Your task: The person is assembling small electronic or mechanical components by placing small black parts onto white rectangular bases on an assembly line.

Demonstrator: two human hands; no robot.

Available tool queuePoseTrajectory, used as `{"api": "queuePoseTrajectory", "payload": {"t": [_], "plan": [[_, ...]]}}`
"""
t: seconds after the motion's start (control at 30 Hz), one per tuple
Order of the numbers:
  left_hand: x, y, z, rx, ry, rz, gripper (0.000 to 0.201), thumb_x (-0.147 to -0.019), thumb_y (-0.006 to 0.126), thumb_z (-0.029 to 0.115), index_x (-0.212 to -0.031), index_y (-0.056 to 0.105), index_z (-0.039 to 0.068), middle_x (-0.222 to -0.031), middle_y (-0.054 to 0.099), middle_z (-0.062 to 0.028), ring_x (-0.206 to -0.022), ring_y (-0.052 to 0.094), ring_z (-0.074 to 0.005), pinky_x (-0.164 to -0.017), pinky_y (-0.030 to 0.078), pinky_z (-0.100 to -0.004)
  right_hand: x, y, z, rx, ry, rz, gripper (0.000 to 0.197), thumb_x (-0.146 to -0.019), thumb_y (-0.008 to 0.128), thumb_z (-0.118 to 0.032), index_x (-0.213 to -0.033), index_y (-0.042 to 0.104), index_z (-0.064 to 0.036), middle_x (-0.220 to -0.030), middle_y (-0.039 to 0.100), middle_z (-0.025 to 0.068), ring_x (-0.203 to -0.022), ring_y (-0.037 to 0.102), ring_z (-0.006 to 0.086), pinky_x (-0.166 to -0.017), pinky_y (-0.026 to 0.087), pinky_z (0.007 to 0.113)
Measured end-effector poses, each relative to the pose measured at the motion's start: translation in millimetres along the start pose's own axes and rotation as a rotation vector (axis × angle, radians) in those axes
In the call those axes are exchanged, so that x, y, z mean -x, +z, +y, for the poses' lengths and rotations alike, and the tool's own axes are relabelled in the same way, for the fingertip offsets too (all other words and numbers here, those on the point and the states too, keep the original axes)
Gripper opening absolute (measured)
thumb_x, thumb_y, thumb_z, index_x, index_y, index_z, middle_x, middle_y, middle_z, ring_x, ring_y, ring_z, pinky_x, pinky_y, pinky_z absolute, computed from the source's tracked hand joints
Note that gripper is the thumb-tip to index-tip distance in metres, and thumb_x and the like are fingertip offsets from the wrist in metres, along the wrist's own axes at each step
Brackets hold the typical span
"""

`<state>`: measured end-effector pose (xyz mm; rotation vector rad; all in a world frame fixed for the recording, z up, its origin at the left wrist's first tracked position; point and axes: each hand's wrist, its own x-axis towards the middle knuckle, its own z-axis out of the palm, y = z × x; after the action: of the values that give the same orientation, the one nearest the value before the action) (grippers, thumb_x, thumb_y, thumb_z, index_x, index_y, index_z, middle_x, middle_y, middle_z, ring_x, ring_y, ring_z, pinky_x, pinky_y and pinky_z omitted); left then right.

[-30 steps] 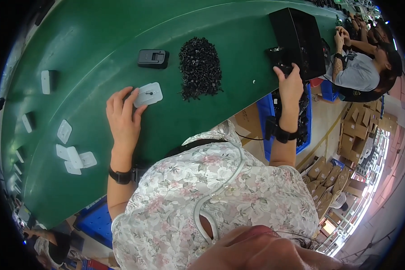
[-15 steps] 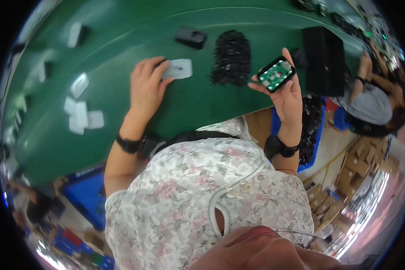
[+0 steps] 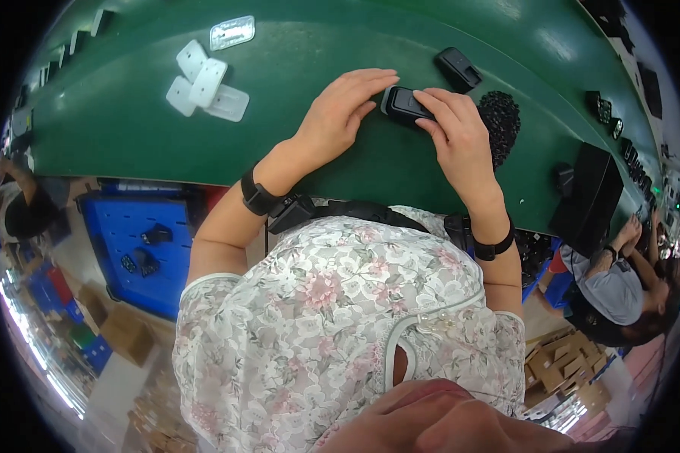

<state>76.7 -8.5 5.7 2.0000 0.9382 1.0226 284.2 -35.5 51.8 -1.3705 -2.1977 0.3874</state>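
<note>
While both hands meet on the green belt (image 3: 128, 128), the left hand (image 3: 338, 113) lays flat fingers on one end of a black case (image 3: 404, 106) and the right hand (image 3: 457, 132) pinches its other end. The case is a smooth, rounded oblong, its long axis running hand to hand. Just beyond the right fingers lies a second black case (image 3: 459, 69), and beside them a heap of small black bits (image 3: 500, 121). Well left of the grip sit white rounded plates (image 3: 204, 87). Blue crates (image 3: 136, 253) stand below the belt.
</note>
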Motion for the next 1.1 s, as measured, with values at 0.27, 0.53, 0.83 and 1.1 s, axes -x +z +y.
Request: {"api": "queuePoseTrajectory", "payload": {"t": [0.27,0.53,0.83,1.1], "plan": [[3,-3,-6,-0.232,0.068,-0.135,0.055,-0.074,0.047,-0.012,-0.123,0.058,0.010,-0.132,0.055,-0.0046,-0.124,0.049,-0.0270,-0.098,0.041,-0.0394,-6,8,0,0.124,-0.067,-0.076,0.034,-0.074,0.069,-0.004,-0.108,0.064,-0.0042,-0.106,0.062,0.0095,-0.094,0.057,0.0282,-0.079,0.049,0.036],[4,-6,2,-0.384,0.102,-0.210,0.049,-0.080,0.051,0.002,-0.128,0.054,0.010,-0.136,0.051,-0.0019,-0.125,0.048,-0.0230,-0.101,0.039,-0.0386,4,17,2,0.304,-0.130,0.007,0.037,-0.071,0.070,-0.004,-0.108,0.065,-0.0041,-0.111,0.062,0.0111,-0.092,0.060,0.0263,-0.074,0.053,0.033],[1,-6,5,-0.545,0.162,-0.239,0.049,-0.080,0.061,0.010,-0.128,0.053,0.012,-0.136,0.051,-0.0010,-0.122,0.050,-0.0195,-0.101,0.039,-0.0392,4,18,0,0.188,-0.005,-0.001,0.038,-0.071,0.071,-0.006,-0.109,0.067,-0.0091,-0.108,0.063,0.0086,-0.092,0.060,0.0254,-0.074,0.052,0.033],[-3,-4,-10,-0.515,0.183,-0.175,0.047,-0.080,0.057,0.002,-0.124,0.058,0.017,-0.129,0.057,0.0025,-0.118,0.053,-0.0183,-0.098,0.038,-0.0383,-1,7,18,-0.028,-0.022,-0.048,0.042,-0.071,0.072,-0.007,-0.112,0.066,-0.0108,-0.110,0.063,0.0065,-0.095,0.059,0.0260,-0.081,0.050,0.034]]}}
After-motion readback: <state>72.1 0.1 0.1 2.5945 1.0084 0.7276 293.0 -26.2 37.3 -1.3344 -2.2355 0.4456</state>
